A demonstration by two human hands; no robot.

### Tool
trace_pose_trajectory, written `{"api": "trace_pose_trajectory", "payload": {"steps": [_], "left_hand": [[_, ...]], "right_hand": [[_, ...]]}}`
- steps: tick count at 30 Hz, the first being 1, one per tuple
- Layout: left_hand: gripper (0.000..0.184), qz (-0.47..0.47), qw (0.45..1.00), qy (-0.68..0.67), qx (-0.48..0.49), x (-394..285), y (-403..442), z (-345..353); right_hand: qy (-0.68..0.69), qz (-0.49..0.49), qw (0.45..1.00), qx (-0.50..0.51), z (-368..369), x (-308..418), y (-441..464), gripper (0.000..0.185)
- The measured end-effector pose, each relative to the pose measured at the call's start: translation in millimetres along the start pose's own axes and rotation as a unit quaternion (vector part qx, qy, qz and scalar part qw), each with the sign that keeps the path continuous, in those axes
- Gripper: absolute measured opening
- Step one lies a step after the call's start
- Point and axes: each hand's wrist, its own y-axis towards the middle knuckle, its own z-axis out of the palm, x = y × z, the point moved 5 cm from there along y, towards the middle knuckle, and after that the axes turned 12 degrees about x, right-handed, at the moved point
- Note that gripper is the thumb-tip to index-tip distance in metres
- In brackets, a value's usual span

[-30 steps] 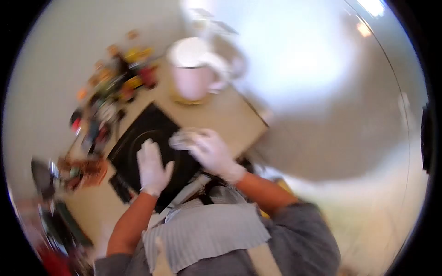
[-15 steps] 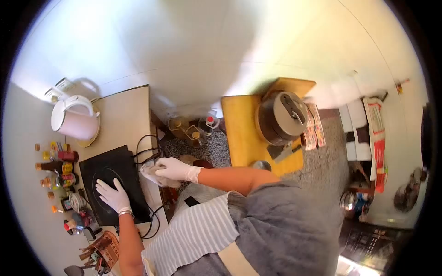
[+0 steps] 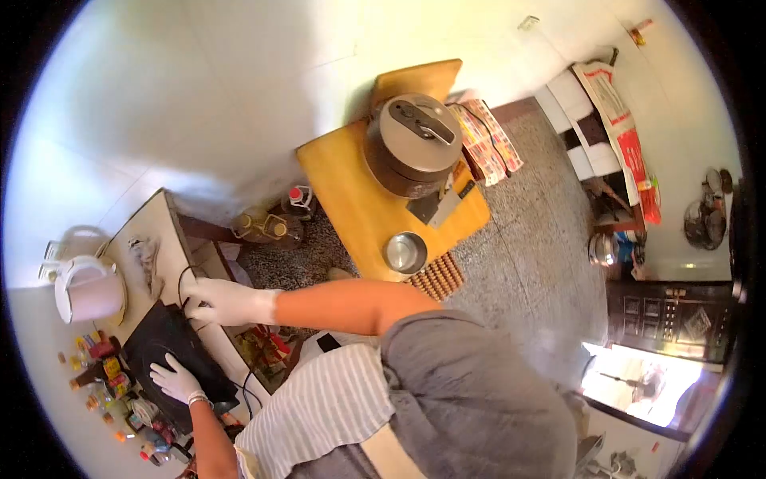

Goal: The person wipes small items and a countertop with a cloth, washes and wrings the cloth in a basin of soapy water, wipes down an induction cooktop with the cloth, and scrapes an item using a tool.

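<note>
A black flat induction cooktop (image 3: 155, 343) lies on the counter at the left, slightly askew. My left hand (image 3: 175, 379), in a white glove, rests flat on its surface with the fingers apart. At the cooktop's near corner my right hand (image 3: 227, 302), also gloved, has its fingers curled around a black power cord (image 3: 182, 279); the exact grip is partly hidden. A crumpled grey cloth (image 3: 146, 263) lies on the counter between the kettle and my right hand, touched by neither hand.
A pink-and-white kettle (image 3: 89, 294) stands at the counter's far end. Bottles and jars (image 3: 108, 379) line the wall. On a yellow wooden table (image 3: 339, 184) are a pressure cooker (image 3: 415, 144), a cleaver (image 3: 447, 206) and a metal bowl (image 3: 405, 253). Oil jugs (image 3: 267, 229) stand on the floor.
My right hand has let go of the cloth, which now lies on the counter, and has moved to the cord. My left hand stays on the cooktop. The view has turned.
</note>
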Motion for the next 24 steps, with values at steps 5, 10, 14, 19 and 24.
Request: {"api": "trace_pose_trajectory", "payload": {"steps": [5,10,14,19,24], "left_hand": [[0.076,0.013,1.000,0.009,-0.001,18,12,18],[0.071,0.057,0.988,0.143,0.004,28,33,37],[0.043,0.155,0.968,0.188,-0.065,33,43,43],[0.053,0.185,0.982,0.038,-0.011,28,35,29],[0.051,0.216,0.917,0.325,0.080,10,27,14]], "right_hand": [[-0.037,0.307,0.940,-0.145,-38,-115,-220,0.038],[-0.053,0.384,0.761,-0.520,-90,-184,-445,0.036],[0.016,0.515,0.601,-0.611,-144,-279,-573,0.032],[-0.030,0.554,0.523,-0.647,-211,-292,-595,0.033],[-0.009,0.557,0.534,-0.636,-245,-337,-601,0.036]]}}
